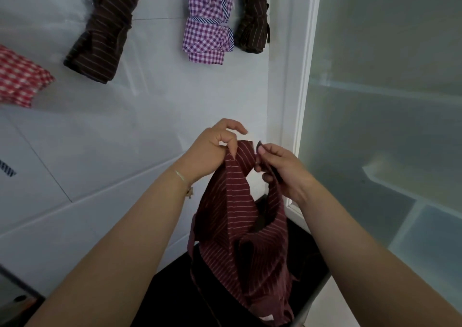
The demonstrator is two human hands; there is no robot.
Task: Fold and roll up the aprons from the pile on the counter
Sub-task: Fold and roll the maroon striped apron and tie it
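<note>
A maroon apron with thin pale stripes [240, 239] hangs in the air in front of me, bunched and drooping below my hands. My left hand [212, 151] pinches its top edge on the left. My right hand [280, 169] pinches the edge or strap on the right, a short way from the left hand. On the white counter [155, 106] lie rolled aprons: a brown striped roll [102, 34], a purple checked one [210, 24], another brown striped roll [255, 16] and a red checked one [20, 76] at the left edge.
A white frame [300, 89] with a frosted glass panel [387, 101] borders the counter on the right. Something dark [175, 296] lies below the hanging apron, near my body.
</note>
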